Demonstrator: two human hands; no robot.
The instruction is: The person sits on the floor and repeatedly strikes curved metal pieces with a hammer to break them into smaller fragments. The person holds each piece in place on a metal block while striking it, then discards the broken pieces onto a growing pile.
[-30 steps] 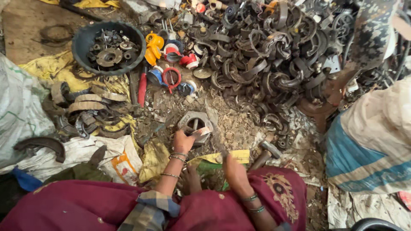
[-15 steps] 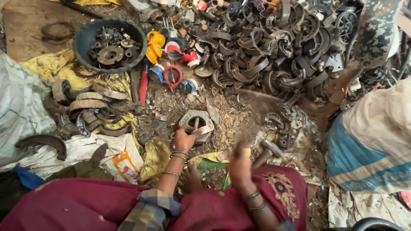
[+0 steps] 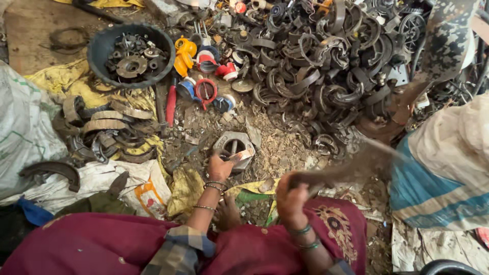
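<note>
Since half a second earlier, the hammer [image 3: 351,165] had swung from over the debris to a low position out to the right, smeared by motion blur; I logged the right hand [image 3: 291,192] closed around its handle end, above the maroon lap. I could not resolve the hammer head.

Left hand [image 3: 219,167] was unchanged in place: fingers curled, pinning a small pale strip-like part [image 3: 241,156] against the near edge of the grey hexagonal metal block [image 3: 233,145], which sat on the littered ground straight ahead of the knees. Bangles showed on both wrists.

Beyond the block lay red, yellow and blue plastic valve-like pieces [image 3: 201,76]. Upper left stood a dark round basin [image 3: 130,53] holding metal discs and hubs. A large heap of curved brake shoes [image 3: 316,61] filled the upper centre and right. More lined shoes [image 3: 102,125] lay on yellow and white sacking at left. Another person's blue-and-white cloth [image 3: 438,173] occupied the right edge.
</note>
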